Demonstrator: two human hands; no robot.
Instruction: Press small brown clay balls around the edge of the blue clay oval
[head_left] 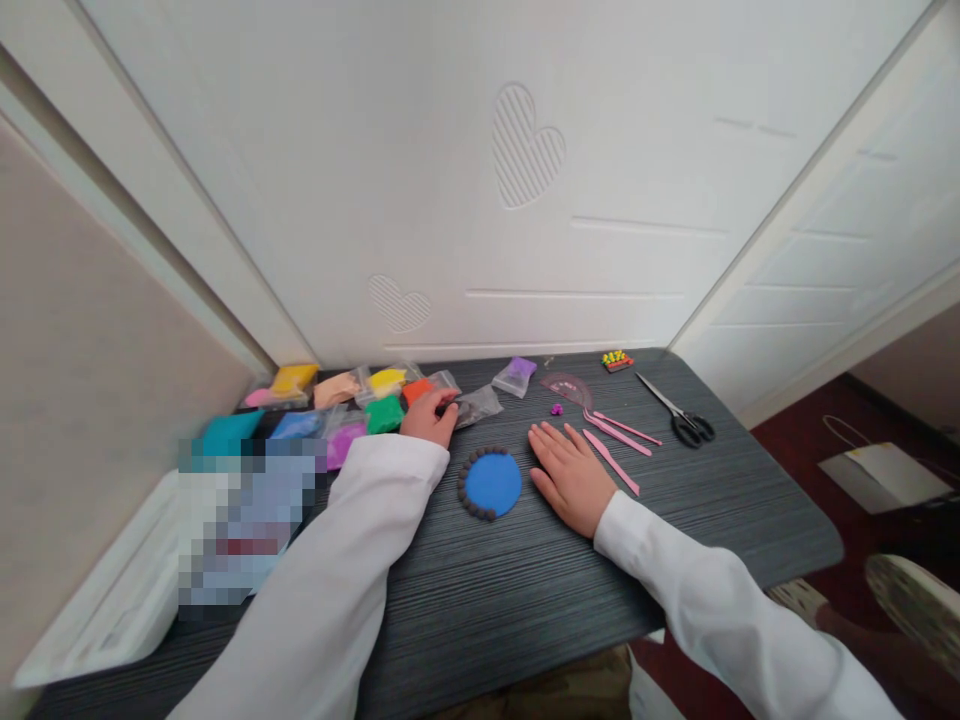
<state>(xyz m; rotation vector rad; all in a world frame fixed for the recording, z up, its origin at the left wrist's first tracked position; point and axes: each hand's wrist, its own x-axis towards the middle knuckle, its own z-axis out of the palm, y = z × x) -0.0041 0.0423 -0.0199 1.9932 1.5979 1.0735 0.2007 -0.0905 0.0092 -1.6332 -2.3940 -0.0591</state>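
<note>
A flat blue clay disc [493,484] lies on the dark table between my hands, with small dark grey clay balls [463,487] along its left side and part of its top and bottom edges. Beyond it, my left hand [430,417] has its thumb and fingers curled at the left end of a clear bag with dark grey clay [478,405]; the exact grip is partly hidden. My right hand [568,474] rests palm down on the table, right of the disc, fingers stretched out and holding nothing. Close to its fingertips sits a small purple lump [556,410].
Several bags of coloured clay, including a green one [384,414], line the back left. Pink tools [611,462], a clear protractor [568,390] and black-handled scissors [686,422] lie at right. A white tray [112,610] stands at the left edge. A white wall panel [450,180] borders the back.
</note>
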